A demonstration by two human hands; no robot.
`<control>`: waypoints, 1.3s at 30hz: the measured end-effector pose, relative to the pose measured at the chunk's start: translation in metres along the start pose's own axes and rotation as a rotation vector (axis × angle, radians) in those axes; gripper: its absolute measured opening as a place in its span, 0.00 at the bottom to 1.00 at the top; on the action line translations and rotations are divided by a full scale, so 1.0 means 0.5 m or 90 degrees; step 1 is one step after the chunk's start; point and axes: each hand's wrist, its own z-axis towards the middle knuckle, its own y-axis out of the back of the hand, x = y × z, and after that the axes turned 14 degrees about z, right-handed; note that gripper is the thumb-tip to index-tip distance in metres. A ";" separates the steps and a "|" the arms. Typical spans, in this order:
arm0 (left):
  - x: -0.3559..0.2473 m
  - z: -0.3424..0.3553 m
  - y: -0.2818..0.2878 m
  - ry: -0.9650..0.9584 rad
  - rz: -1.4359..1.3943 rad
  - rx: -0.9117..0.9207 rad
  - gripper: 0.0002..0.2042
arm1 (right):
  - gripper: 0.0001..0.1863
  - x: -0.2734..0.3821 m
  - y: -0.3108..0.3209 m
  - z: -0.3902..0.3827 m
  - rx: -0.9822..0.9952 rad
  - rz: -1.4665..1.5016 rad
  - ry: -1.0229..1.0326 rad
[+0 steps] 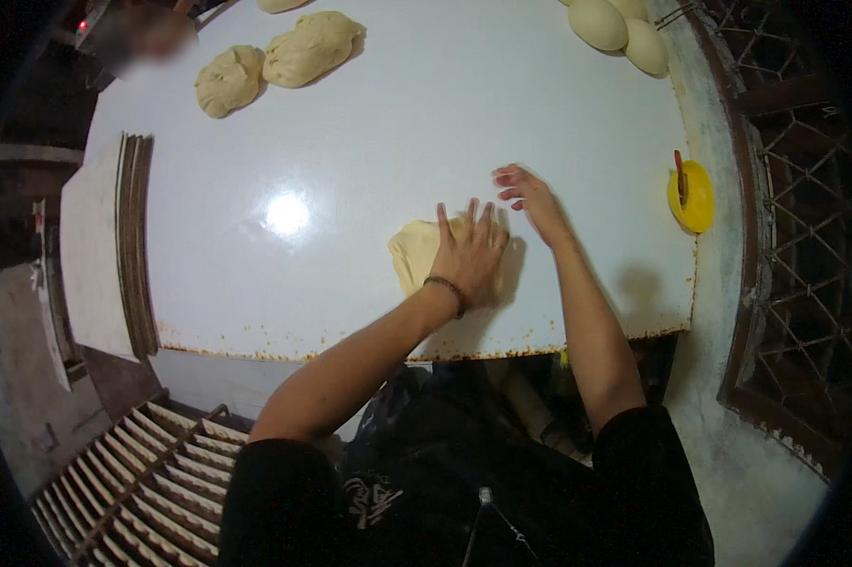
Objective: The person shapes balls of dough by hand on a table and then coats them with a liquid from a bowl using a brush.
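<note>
A pale piece of dough [412,253] lies on the white tabletop [341,170] near its front edge. My left hand [470,255] presses flat on the dough, fingers spread and pointing away from me, covering much of its right side. A dark bracelet circles that wrist. Just right of the dough, my right hand [533,200] is raised above the table with its fingers apart and slightly curled, holding nothing.
Two lumps of dough [310,49] rest at the back left. Smooth round dough balls [599,24] cluster at the back right. A yellow bowl [698,198] with a brownish-red handle sits by the right edge. Stacked boards [133,246] stand left; a slatted rack [142,482] is lower left.
</note>
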 end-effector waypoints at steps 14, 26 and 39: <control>0.212 -0.109 0.154 0.153 -0.783 0.027 0.20 | 0.31 0.163 -0.210 -0.171 0.237 -0.095 0.020; 0.224 -0.242 0.476 -0.278 -0.146 -0.814 0.27 | 0.22 0.436 -0.310 -0.488 -0.336 -0.533 1.090; 0.115 -0.351 -0.067 -0.069 -0.322 -0.174 0.21 | 0.26 -0.125 -0.293 -0.544 -0.055 -0.260 0.188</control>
